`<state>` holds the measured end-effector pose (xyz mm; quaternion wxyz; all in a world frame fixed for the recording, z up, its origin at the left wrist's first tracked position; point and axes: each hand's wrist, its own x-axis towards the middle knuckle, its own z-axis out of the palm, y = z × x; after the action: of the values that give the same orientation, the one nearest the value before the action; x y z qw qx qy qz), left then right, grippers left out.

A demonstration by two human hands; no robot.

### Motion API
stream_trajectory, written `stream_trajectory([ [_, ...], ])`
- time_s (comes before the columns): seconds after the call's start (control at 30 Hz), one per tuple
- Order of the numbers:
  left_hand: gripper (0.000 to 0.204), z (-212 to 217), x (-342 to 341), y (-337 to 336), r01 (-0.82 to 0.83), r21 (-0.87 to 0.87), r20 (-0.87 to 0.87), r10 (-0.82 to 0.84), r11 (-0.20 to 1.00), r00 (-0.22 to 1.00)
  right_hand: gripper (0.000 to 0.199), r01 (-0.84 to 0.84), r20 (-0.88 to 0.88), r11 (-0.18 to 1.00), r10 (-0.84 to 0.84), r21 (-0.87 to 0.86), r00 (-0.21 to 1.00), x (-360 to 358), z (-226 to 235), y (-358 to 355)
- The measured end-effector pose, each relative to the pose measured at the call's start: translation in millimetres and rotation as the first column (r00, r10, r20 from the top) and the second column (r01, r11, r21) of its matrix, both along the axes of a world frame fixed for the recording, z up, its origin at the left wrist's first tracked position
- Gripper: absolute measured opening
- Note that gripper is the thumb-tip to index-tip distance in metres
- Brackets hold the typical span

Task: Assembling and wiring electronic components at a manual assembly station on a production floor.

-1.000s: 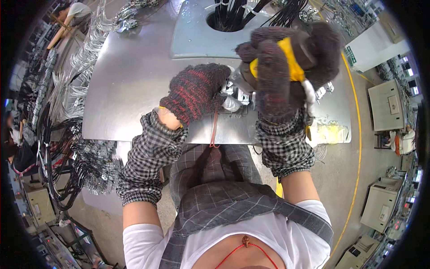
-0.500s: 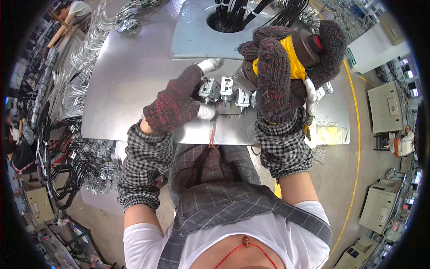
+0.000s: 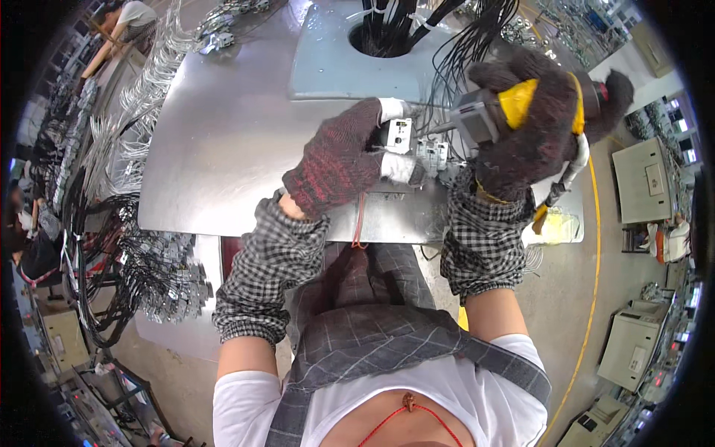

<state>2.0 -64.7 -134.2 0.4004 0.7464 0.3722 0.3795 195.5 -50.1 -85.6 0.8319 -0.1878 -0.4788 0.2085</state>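
My left hand (image 3: pixel 335 153), in a dark red knit glove with white-wrapped fingertips, closes around a small white-and-silver metal block (image 3: pixel 399 135). One fingertip lies on its far side and the thumb on its near side. Just right of it sits another silver block (image 3: pixel 432 153); the glove hides any further left. My right hand (image 3: pixel 540 123), also gloved, grips a dark power screwdriver (image 3: pixel 474 119) wrapped in yellow tape. Its narrow bit points left at the blocks; whether it touches them I cannot tell.
The blocks are on a shiny metal table (image 3: pixel 223 149). A blue-grey panel (image 3: pixel 320 74) at the back has a round hole with black cables (image 3: pixel 383 33). Bundles of wires (image 3: pixel 149 97) hang at the left. Another person (image 3: pixel 134 18) bends over work at the far left.
My left hand has moved right along the row of blocks, its fingertips drawing closer together. My right hand has carried the screwdriver to the right and swung its head toward the blocks.
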Motion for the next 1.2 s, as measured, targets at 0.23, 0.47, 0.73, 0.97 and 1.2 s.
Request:
stream_trajectory([
  [0.23, 0.062, -15, -23, 3, -0.134, -0.042, -0.024, 0.134, 0.990, 0.991, 0.048, -0.082, 0.065, 0.983, 0.073, 0.161, 0.995, -18, 3, -10],
  [0.47, 0.055, -8, -15, 1, -0.102, -0.099, -0.085, 0.094, 0.990, 0.992, 0.068, -0.256, -0.164, 0.967, 0.251, -0.012, 0.954, -17, -14, -1],
  [0.73, 0.057, -4, -8, -1, -0.111, 0.006, -0.262, 0.109, 0.994, 0.959, 0.070, -0.114, 0.043, 0.990, 0.111, 0.081, 0.993, -31, 0, -5],
  [0.97, 0.060, -3, -6, -1, -0.133, -0.038, -0.310, 0.115, 0.990, 0.944, 0.067, -0.062, 0.146, 0.998, 0.059, 0.016, 0.988, -35, -2, -7],
  [1.2, 0.072, -43, -6, 5, -0.044, -0.087, 0.065, 0.049, 0.995, 0.997, 0.063, -0.214, 0.280, 0.972, 0.234, -0.099, 0.931, -42, -12, -14],
])
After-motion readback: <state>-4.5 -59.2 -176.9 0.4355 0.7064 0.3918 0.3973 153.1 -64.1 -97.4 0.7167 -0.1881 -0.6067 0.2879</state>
